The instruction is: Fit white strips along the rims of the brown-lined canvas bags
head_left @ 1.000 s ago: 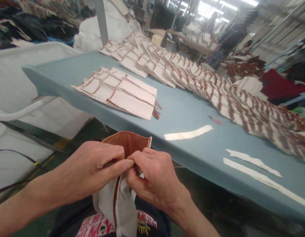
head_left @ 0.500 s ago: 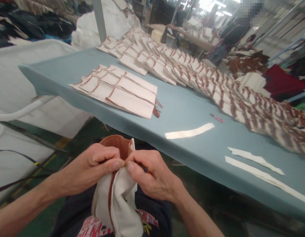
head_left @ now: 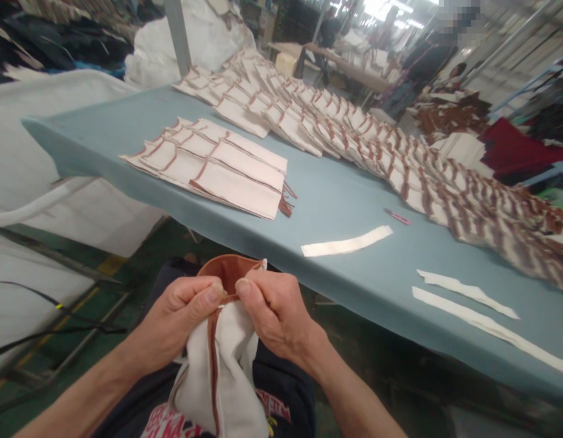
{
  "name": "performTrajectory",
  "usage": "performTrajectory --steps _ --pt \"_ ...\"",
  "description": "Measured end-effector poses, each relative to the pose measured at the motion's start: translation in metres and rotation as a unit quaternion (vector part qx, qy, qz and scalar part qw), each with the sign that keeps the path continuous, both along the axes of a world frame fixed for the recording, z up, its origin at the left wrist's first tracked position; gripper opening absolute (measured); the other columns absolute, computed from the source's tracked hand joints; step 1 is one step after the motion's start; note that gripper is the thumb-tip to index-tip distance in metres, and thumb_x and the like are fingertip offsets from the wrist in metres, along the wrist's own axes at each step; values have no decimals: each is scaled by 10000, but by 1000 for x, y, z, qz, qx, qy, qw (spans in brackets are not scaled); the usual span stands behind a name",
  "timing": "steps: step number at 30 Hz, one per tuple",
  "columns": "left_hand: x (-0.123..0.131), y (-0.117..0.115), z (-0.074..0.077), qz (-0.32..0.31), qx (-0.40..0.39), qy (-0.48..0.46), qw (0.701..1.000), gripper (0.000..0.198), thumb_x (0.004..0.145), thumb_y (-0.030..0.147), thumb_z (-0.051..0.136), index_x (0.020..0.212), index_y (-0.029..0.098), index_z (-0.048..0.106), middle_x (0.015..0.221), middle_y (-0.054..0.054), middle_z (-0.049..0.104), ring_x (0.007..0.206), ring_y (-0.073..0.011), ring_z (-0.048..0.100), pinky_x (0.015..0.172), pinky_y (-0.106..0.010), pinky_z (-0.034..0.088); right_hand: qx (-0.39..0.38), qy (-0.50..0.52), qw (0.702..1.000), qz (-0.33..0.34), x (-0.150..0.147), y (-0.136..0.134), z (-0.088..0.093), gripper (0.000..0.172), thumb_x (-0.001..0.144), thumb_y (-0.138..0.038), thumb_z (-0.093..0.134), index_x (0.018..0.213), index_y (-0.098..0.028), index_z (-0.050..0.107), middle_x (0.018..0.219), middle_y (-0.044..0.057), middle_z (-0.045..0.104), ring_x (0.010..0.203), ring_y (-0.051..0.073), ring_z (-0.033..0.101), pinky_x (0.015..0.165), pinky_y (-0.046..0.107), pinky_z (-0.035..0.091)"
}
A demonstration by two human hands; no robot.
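Note:
A cream fabric pouch (head_left: 236, 347) with a brown lining and a brown strip down its front hangs over my lap. My left hand (head_left: 190, 310) pinches its top edge between thumb and fingers, left of the brown strip. On the same edge, a little to the right, my right hand (head_left: 276, 310) is closed with its thumb pressed on the fabric. A short stretch of brown-trimmed rim shows between the two thumbs. Behind the hands the pouch mouth gapes, showing the brown inside. The fingertips under the cloth are hidden.
A blue-covered table (head_left: 345, 194) runs ahead of me. On it lie a stack of cream panels (head_left: 245, 176), long overlapping rows of brown-edged pieces (head_left: 345, 128), a curved cream strip (head_left: 348, 241), two more strips and a small pink tool (head_left: 397, 216). White bins (head_left: 44, 134) stand at left.
My hands have moved slightly apart along the pouch rim, so more of the brown edge shows between the thumbs. The view has shifted a little.

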State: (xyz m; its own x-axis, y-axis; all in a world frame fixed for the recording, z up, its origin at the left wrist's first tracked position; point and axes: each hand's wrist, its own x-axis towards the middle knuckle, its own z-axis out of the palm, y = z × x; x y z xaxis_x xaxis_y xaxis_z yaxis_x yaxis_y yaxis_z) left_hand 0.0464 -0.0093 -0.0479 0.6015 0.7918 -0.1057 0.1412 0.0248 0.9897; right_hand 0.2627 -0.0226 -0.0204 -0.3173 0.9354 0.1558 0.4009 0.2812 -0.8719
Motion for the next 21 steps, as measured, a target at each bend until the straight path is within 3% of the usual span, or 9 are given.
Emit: performTrajectory --steps 5,10,14,21 --pt "5 -9 20 1 -19 -39 999 652 1136 738 584 721 244 490 675 55 352 567 -126 286 434 -259 259 150 2 988 -25 -15 -4 -25 475 1210 -389 378 747 -287 366 626 -25 467 567 163 441 633 359 344" --pt "10 -13 22 36 -60 -47 996 683 1105 781 611 704 245 475 643 69 324 552 -117 287 459 -241 278 180 1 982 -55 -31 -2 -49 545 1232 -482 332 739 -277 441 623 -26 482 551 156 455 619 350 361" --pt "7 -7 18 43 -46 -26 998 700 1073 806 628 686 243 476 643 74 346 568 -116 287 484 -238 264 180 27 980 -81 -31 1 -51 525 1245 -425 324 751 -279 421 643 -21 518 561 154 496 634 335 394" --pt "-4 7 10 5 20 4 1000 583 1093 563 687 665 229 474 644 88 359 550 -100 291 476 -226 223 173 34 979 -99 -15 -4 -37 535 1237 -398 407 720 -276 338 610 -41 449 560 135 416 603 323 336"
